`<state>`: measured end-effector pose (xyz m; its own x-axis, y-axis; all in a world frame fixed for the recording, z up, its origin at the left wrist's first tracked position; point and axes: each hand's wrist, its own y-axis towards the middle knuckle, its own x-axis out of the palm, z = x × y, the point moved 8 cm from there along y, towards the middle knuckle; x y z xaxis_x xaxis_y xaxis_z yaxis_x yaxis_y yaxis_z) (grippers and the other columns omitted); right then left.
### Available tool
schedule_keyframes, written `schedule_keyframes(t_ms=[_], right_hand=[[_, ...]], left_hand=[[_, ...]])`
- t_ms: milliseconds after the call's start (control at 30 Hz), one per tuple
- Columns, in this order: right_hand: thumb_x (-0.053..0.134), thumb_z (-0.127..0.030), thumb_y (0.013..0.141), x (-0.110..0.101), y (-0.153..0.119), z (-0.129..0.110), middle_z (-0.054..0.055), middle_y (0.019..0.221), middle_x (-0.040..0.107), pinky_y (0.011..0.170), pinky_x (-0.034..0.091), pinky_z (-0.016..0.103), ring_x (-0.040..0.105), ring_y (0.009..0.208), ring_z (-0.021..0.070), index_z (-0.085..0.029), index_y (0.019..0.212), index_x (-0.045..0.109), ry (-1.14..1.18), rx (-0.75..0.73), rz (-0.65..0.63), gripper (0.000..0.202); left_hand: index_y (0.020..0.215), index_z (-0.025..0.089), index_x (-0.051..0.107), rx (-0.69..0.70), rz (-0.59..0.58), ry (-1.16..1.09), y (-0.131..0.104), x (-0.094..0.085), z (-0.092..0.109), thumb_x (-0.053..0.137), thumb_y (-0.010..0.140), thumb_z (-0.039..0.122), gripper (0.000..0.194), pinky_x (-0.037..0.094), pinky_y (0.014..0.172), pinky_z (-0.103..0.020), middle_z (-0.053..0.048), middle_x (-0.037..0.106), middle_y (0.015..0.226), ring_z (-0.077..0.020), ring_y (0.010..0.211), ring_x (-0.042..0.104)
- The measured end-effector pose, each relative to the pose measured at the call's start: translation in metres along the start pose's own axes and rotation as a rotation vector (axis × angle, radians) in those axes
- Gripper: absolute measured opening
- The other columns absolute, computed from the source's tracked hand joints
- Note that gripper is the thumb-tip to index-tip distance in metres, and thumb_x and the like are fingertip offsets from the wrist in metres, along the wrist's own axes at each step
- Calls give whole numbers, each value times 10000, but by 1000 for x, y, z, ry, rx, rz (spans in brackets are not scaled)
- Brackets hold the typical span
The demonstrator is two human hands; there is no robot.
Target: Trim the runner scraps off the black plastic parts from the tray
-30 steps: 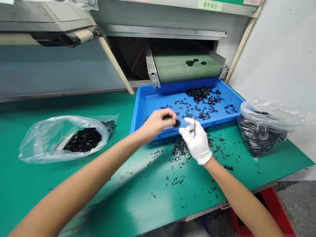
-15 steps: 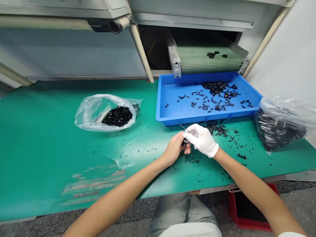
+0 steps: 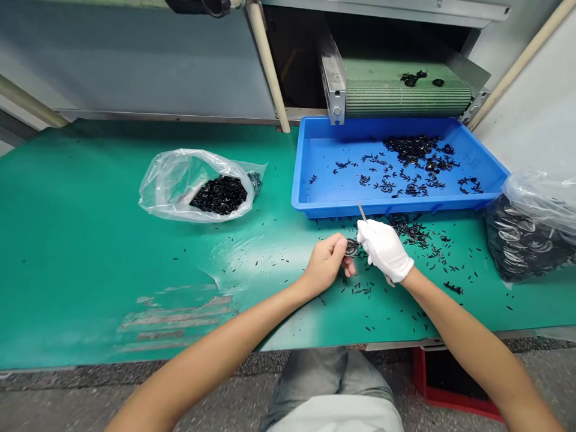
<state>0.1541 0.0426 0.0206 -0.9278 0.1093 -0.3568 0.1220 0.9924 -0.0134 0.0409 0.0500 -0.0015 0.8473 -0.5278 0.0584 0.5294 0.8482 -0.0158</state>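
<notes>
My bare left hand (image 3: 327, 261) pinches a small round black part (image 3: 351, 246) between thumb and fingers, just in front of the blue tray. Close on its right, my right hand (image 3: 385, 249) in a white glove is closed around a thin tool (image 3: 362, 212) whose slim shaft sticks up past the fingers. The kind of tool cannot be made out. The gloved fingers are beside the round part's right edge; whether they touch it is hard to see. Small black scraps (image 3: 410, 234) lie scattered on the green table (image 3: 90, 252) around both hands.
A blue tray (image 3: 342, 210) with black parts and scraps stands under a green conveyor belt (image 3: 409, 96). An open clear bag (image 3: 168, 204) of black pieces lies left. A full bag of black rings (image 3: 531, 240) stands right. A red bin (image 3: 420, 375) is on the floor.
My right hand has drawn away to the right from the left hand, and the tool now points more upright. The round part shows more fully. The whole view has shifted.
</notes>
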Motion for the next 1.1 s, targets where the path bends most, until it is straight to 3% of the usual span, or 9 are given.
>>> schedule_keyframes(t_ms=[133, 267, 433, 533, 600, 667, 800, 900, 1100], right_hand=[[484, -356, 870, -10, 10, -3, -57, 554, 441, 476, 373, 228, 424, 435, 92, -203, 683, 480, -103, -66, -63, 241], [531, -196, 780, -11, 13, -12, 3, 697, 571, 625, 378, 246, 501, 638, 127, -179, 720, 571, -329, -210, -142, 75], [484, -288, 854, -29, 14, -17, -33, 538, 465, 576, 309, 260, 411, 539, 121, -208, 571, 431, -331, -206, 58, 299], [467, -291, 867, -41, 13, -20, -59, 497, 401, 545, 275, 259, 347, 488, 108, -219, 558, 352, -244, -225, 225, 338], [466, -297, 871, -47, 12, -22, -62, 494, 386, 541, 273, 259, 331, 481, 105, -220, 559, 346, -199, -247, 308, 343], [458, -305, 881, -53, 11, -22, -60, 503, 391, 546, 285, 258, 335, 483, 104, -219, 576, 382, -142, -263, 386, 325], [432, -336, 904, -66, 9, -20, -48, 530, 398, 551, 318, 255, 360, 497, 108, -217, 627, 435, -8, -276, 525, 301], [428, -344, 910, -71, 10, -19, -45, 526, 379, 547, 325, 259, 353, 498, 110, -219, 621, 415, 31, -279, 572, 315], [441, -342, 905, -73, 13, -17, -45, 528, 353, 525, 307, 261, 312, 496, 108, -219, 608, 388, 27, -267, 593, 326]], left_hand=[[642, 172, 425, -189, 90, -416, 7, -16, -2, 694, 667, 371, 336, 414, 351, -161, 15, 567, 639, -90, 467, 574], [673, 154, 457, -309, 203, -693, 6, -28, 6, 638, 588, 109, 206, 316, 308, -74, 13, 545, 708, -11, 441, 466], [835, 141, 570, -300, 335, -738, 17, -38, 40, 464, 590, -7, 305, 286, 299, -51, 1, 486, 680, -15, 444, 408], [797, 140, 561, -305, 259, -678, 47, -29, 67, 445, 614, 17, 249, 254, 292, -64, 3, 442, 639, -24, 426, 364], [689, 152, 502, -308, 176, -574, 81, -18, 78, 481, 682, 91, 65, 230, 293, -94, 9, 412, 605, -32, 416, 333], [600, 179, 399, -259, 118, -369, 126, -10, 83, 516, 777, 236, 219, 228, 311, -132, 19, 372, 558, -51, 420, 329], [559, 186, 413, -5, 26, 617, 233, 14, 82, 503, 849, 412, 379, 376, 457, -235, -23, 449, 520, -137, 523, 482], [780, 131, 626, 188, -57, 1203, 298, 47, 68, 523, 850, 358, 259, 468, 732, -304, -118, 670, 833, -237, 844, 612], [1046, 90, 682, 140, -214, 1310, 358, 92, 32, 612, 778, 480, 479, 472, 858, -333, -187, 683, 1066, -284, 970, 632]])
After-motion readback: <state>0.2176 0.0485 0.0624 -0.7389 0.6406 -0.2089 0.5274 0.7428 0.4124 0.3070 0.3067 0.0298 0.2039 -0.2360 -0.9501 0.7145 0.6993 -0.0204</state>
